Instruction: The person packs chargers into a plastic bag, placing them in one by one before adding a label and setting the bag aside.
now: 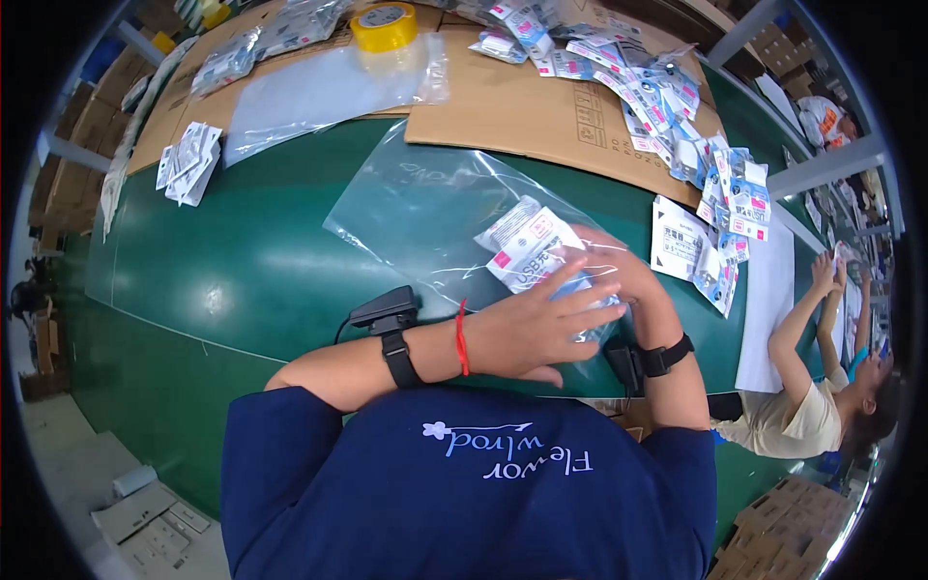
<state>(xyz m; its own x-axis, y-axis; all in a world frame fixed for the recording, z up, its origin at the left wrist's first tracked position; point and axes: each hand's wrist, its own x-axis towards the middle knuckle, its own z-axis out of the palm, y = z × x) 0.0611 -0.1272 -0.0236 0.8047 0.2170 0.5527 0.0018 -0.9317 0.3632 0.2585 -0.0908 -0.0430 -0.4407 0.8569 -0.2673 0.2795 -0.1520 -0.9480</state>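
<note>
Nearest you, your left hand lies flat with its fingers spread, pressing down on the near end of a clear plastic bag that rests on the green table. Your left wrist carries a black strapped device and a red string bracelet. Your right hand sits just beyond and partly under the left one, reaching into the mouth of the bag; its fingers are curled around a bundle of small white, pink and blue packets, though the left hand hides most of the grip, so you cannot tell exactly how tightly it closes. The right wrist wears a black band too.

Just to your right, loose packets of the same kind lie on the table, beside a white sheet. Farther right, another person in a beige top raises both arms toward that sheet.

Beyond the bag, a flattened cardboard sheet covers the table. More packets are strewn in a long heap across its right side. To the left lie a stack of white cards and an empty clear bag. At the far edge stands a roll of yellow tape.
</note>
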